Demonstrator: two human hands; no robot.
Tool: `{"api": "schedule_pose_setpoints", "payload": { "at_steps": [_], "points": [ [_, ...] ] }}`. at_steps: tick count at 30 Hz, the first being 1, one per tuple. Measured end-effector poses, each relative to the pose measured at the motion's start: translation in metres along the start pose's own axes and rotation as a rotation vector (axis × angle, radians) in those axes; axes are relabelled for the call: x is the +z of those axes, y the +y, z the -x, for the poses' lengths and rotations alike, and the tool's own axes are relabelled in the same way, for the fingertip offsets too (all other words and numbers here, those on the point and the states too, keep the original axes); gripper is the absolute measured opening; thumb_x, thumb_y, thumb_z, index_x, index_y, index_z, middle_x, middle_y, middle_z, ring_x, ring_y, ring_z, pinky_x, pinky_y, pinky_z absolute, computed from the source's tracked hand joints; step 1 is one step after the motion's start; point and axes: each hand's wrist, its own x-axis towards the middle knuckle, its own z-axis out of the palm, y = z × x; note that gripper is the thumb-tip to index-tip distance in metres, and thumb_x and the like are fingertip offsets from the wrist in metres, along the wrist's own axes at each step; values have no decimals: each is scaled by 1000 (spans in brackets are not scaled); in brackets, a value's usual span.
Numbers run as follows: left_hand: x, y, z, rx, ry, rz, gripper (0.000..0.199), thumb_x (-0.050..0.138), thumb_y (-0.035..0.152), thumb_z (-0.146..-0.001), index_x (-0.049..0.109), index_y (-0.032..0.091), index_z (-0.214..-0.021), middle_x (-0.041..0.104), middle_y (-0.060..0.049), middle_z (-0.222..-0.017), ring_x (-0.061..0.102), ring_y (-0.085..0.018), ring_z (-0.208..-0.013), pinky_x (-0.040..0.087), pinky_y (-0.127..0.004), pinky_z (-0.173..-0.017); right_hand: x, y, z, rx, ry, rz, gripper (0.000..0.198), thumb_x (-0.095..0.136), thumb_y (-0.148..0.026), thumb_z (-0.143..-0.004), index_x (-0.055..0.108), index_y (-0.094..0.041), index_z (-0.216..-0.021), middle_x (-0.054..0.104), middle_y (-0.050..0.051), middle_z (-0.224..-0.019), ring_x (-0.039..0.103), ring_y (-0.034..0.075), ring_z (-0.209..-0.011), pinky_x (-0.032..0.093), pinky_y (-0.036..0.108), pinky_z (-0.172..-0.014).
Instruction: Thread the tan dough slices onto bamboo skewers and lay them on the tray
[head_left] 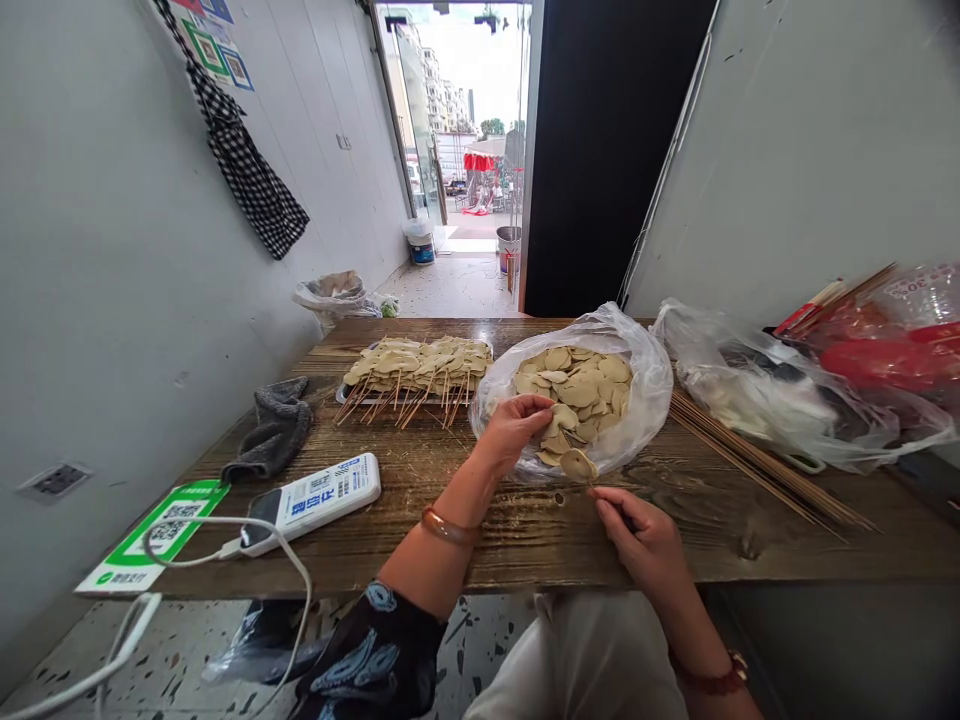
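My left hand (516, 432) reaches over the near rim of a clear plastic bag (649, 400) full of thin, pale, potato-like slices (589, 385). Its thumb and fingers pinch one slice (562, 418). Just in front of the bag, my right hand (641, 535) is closed on a thin skewer, mostly hidden behind its fingers. A round slice (578, 465) is at the skewer's far end, below and to the right of my left fingertips. Left of the bag, a metal tray (487, 352) holds a pile of skewered slices (420, 365), sticks pointing toward me.
Loose bamboo skewers (757, 460) lie right of the bag, beside more plastic bags (742, 390) and red packaging (885, 360). At the left are a grey cloth (271, 430), a white power bank (319, 500) with a cable (300, 570), and a green QR card (161, 530).
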Motion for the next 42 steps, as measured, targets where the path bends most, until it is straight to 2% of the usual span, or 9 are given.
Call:
{"api": "schedule_pose_setpoints", "payload": {
  "at_steps": [9, 13, 17, 20, 25, 31, 35, 38, 42],
  "points": [
    [-3, 0, -1, 123, 14, -176, 28, 74, 30, -64, 69, 12, -85, 63, -2, -75, 49, -8, -63, 36, -20, -58, 0, 0, -1, -2, 0, 13, 28, 51, -37, -90, 73, -21, -95, 75, 6, -90, 69, 20, -82, 53, 28, -74],
    [-3, -2, -1, 182, -8, -343, 24, 68, 29, -69, 69, 12, -87, 62, -2, -74, 48, -8, -63, 36, -20, -58, 0, -3, -2, 9, 2, 7, 28, 51, -37, -89, 74, -21, -93, 74, 4, -83, 68, 19, -75, 52, 27, -70],
    [-1, -1, 0, 198, -33, -440, 22, 63, 28, -74, 67, 13, -89, 54, 2, -65, 43, -7, -58, 32, -19, -54, -2, -5, -1, 35, -1, 2, 30, 50, -38, -89, 74, -19, -93, 67, 2, -68, 64, 17, -64, 50, 25, -63],
    [1, 1, 2, 217, -57, -460, 27, 61, 24, -73, 65, 13, -98, 51, 4, -63, 40, -6, -55, 31, -19, -53, -3, -4, -1, 71, -16, -35, 32, 50, -40, -90, 73, -17, -95, 60, 0, -59, 59, 15, -57, 46, 24, -55],
    [4, 0, 2, 231, -80, -498, 44, 61, 20, -71, 57, 13, -114, 51, 6, -64, 40, -6, -55, 32, -20, -55, -1, -1, 0, 152, -44, -123, 35, 51, -43, -89, 72, -16, -98, 57, -1, -59, 49, 11, -46, 36, 21, -42],
    [12, -9, 5, 197, -181, -497, 57, 62, 19, -71, 51, 12, -126, 44, 9, -58, 36, -6, -53, 29, -20, -54, 0, 2, 1, 218, -54, -255, 38, 52, -46, -90, 69, -15, -103, 49, -4, -56, 40, 8, -41, 29, 20, -38],
    [16, -5, 9, 119, -173, -290, 61, 70, 30, -70, 52, 12, -125, 52, 6, -63, 40, -6, -56, 30, -20, -54, 1, 3, 1, 251, -42, -328, 39, 52, -46, -90, 68, -14, -104, 45, -5, -53, 39, 8, -40, 28, 20, -38],
    [17, -2, 11, 8, -115, -103, 59, 74, 42, -67, 58, 13, -116, 57, 2, -71, 46, -7, -58, 33, -20, -54, 1, 4, 1, 274, -36, -359, 38, 54, -47, -89, 68, -15, -103, 45, -6, -52, 38, 8, -39, 28, 20, -37],
    [16, -3, 11, -128, -206, -88, 49, 79, 46, -61, 62, 13, -93, 57, 1, -72, 48, -7, -57, 35, -20, -52, 0, 2, 1, 265, -26, -351, 37, 54, -46, -89, 68, -15, -102, 46, -6, -52, 38, 8, -38, 30, 20, -37]
  ]
}}
